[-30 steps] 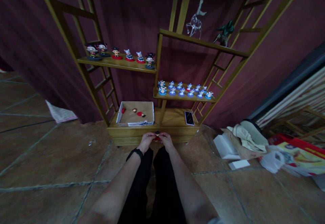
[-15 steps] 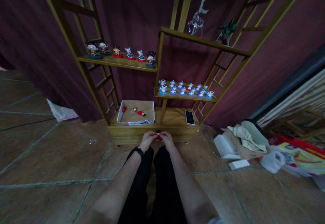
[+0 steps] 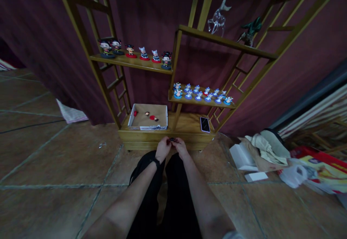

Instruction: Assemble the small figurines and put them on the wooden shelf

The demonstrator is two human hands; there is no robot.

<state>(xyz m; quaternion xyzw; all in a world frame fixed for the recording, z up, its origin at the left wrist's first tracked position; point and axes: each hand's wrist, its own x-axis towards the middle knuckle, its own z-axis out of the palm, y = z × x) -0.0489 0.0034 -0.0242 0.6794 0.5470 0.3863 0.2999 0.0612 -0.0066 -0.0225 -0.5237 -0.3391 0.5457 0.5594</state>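
Observation:
Between the fingertips of both hands is a small dark-topped figurine [image 3: 172, 140], mostly covered by the fingers. My left hand [image 3: 163, 148], with a dark band at the wrist, pinches it from the left. From the right, my right hand [image 3: 180, 147] pinches the same piece. Just beyond the hands, an open white-edged box [image 3: 148, 127] sits on the lowest shelf. Inside lie figurine parts: a red piece [image 3: 135, 113], a dark-haired piece [image 3: 147, 113], a red disc [image 3: 152, 117] and another dark-haired piece [image 3: 156, 119].
The wooden shelf unit [image 3: 141, 135] holds a row of figurines [image 3: 130, 51] at upper left, several blue-based figurines [image 3: 198, 95] at middle right, a clear horse figure [image 3: 217, 20] and a green statuette [image 3: 251, 31]. A phone [image 3: 205, 124] lies low right. White boxes [image 3: 242, 157] sit on the floor.
The view has shifted slightly, so the shelf sits further right. Both hands still hold the figurine, which has turned: its face and red part showed before, now mainly its dark top.

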